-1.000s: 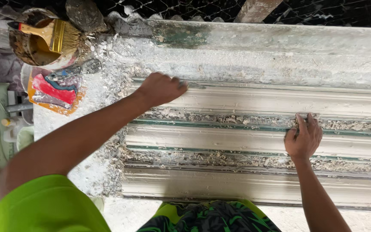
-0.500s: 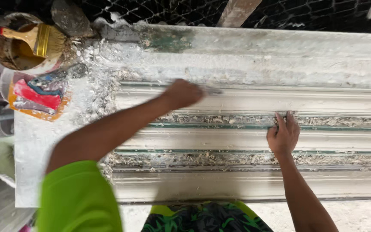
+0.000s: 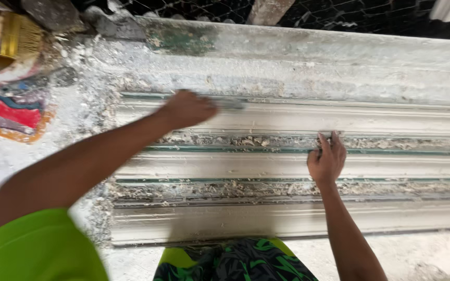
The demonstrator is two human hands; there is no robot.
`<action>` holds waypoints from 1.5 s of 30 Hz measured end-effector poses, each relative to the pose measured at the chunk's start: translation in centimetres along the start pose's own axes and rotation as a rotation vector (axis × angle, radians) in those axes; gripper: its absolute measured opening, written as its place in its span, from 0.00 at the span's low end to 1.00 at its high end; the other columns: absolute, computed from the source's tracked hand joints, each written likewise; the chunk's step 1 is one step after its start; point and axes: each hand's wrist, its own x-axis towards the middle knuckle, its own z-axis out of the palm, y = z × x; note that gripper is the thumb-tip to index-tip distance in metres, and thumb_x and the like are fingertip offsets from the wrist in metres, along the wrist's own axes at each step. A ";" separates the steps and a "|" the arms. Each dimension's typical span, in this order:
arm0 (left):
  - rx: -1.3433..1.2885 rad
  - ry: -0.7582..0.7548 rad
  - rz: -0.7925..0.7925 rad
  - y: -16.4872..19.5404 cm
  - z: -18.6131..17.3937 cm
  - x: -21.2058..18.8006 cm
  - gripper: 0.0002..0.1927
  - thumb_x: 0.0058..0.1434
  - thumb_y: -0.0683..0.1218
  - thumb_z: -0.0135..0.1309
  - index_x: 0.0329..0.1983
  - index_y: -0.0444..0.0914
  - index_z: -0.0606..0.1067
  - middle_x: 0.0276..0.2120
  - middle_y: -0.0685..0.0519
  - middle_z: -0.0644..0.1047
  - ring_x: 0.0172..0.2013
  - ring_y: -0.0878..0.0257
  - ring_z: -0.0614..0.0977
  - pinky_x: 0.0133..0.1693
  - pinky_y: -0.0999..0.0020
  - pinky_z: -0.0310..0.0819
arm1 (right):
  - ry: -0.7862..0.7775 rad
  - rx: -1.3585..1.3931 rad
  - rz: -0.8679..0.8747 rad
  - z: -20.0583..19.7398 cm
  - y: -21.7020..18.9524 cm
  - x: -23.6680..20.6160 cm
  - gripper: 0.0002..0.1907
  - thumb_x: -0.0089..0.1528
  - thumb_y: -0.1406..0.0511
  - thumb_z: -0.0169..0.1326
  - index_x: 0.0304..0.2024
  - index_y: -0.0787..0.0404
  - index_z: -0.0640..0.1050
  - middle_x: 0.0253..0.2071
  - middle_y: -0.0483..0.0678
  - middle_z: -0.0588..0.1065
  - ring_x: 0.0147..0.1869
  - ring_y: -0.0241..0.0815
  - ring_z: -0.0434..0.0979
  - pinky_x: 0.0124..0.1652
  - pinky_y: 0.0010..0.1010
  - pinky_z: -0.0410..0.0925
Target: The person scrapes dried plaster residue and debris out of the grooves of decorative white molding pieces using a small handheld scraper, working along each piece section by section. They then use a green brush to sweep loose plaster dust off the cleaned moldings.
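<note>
Fingers of the left hand (image 3: 187, 108) are clenched round a thin grey blade (image 3: 231, 104); right hand (image 3: 327, 162) lies spread and released on the moulding (image 3: 287, 166).

Blade sticks out past the left fingertips, lying flat along the moulding's top rib, likely so its edge follows that rib. Tool type can't be told, blurred. Right fingers (image 3: 323, 143) grip nothing: tips rest in the crumb-filled groove (image 3: 246, 140) one band below the blade, palm on the smooth white band under it, looks like a brace to steady the piece. Loose plaster scrapings fill both grooves, one at the right fingertips, one below the right wrist. Brush (image 3: 11, 36) and a red-blue rag (image 3: 6, 106) sit well left of the left hand, off the moulding.
</note>
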 end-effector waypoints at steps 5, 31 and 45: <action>-0.046 -0.016 -0.034 3.2 1.6 5.8 0.16 0.68 0.42 0.53 0.58 0.36 0.69 0.46 0.47 0.79 0.33 0.62 0.83 0.27 0.67 0.79 | -0.010 -0.014 0.008 -0.4 0.3 -0.3 0.26 0.63 0.63 0.50 0.66 0.51 0.76 0.73 0.60 0.64 0.75 0.61 0.61 0.70 0.54 0.55; -0.559 0.137 -0.504 -1.7 3.1 -3.5 0.15 0.75 0.52 0.46 0.62 0.53 0.74 0.25 0.58 0.76 0.16 0.65 0.69 0.17 0.67 0.64 | -0.042 -0.016 0.068 0.2 0.1 -0.3 0.24 0.64 0.66 0.50 0.64 0.49 0.77 0.71 0.56 0.66 0.72 0.58 0.63 0.69 0.53 0.58; -0.686 -0.130 -0.548 -5.2 2.4 -5.4 0.24 0.71 0.58 0.46 0.70 0.58 0.68 0.24 0.53 0.77 0.17 0.62 0.72 0.23 0.65 0.70 | -0.051 0.008 0.134 -0.7 -0.3 0.1 0.25 0.63 0.64 0.48 0.63 0.48 0.76 0.71 0.54 0.65 0.74 0.58 0.62 0.71 0.52 0.55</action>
